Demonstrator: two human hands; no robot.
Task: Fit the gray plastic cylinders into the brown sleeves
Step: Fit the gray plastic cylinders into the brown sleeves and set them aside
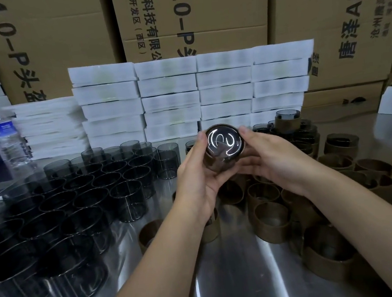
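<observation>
A gray cylinder (pixel 224 142) sits inside a brown sleeve (pixel 217 165), left hand (pixel 199 182) gripping the sleeve at nine o'clock, right hand (pixel 271 160) at three. Its glossy end glints.

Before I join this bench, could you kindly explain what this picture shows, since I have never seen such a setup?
No machine here: a person wears a head camera looking down at their own bare hands. The left hand and right hand together hold one brown ring-shaped sleeve, apparently with a smoky gray plastic cylinder inside, its end facing the camera. On the shiny steel table, loose gray cylinders stand at left, empty brown sleeves at right. White foam stacks and cardboard boxes stand behind.
</observation>
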